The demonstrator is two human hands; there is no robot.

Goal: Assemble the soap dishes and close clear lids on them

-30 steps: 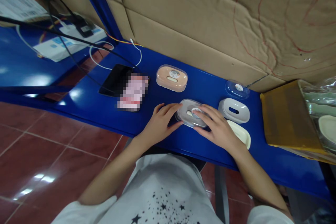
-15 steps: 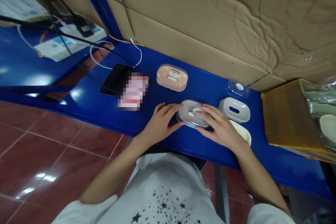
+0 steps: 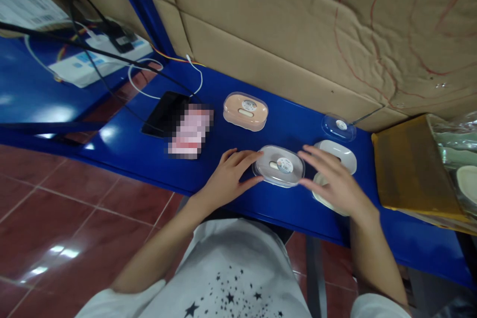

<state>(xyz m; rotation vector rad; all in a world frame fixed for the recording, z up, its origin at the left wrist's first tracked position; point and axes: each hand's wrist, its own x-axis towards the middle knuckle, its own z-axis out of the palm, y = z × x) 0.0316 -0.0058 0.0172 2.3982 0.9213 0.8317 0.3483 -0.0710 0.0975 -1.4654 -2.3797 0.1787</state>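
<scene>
A grey oval soap box point(image 3: 275, 177) with a clear lid and a round label lies on the blue table. My left hand point(image 3: 235, 171) grips its left end between thumb and fingers. My right hand point(image 3: 331, 181) is open with fingers spread, near the box's right end and over other parts. Under and behind it are a white oval tray point(image 3: 345, 153) with a slot and a cream oval dish point(image 3: 321, 191), both partly hidden by that hand. Farther back rests a loose clear lid point(image 3: 331, 126) with a label. A peach soap box point(image 3: 244, 115), also lidded, sits behind the grey one.
A phone with a blurred screen point(image 3: 192, 131) lies on a black tablet-like slab point(image 3: 162, 113) at the left. Cables run from a white power strip point(image 3: 100, 62). On the right stands a cardboard box point(image 3: 406, 164) with wrapped pieces. Cardboard point(image 3: 261, 25) lines the back.
My right hand has let go of the grey soap box and moved right, over the white tray and cream dish. My left hand has stayed at the box.
</scene>
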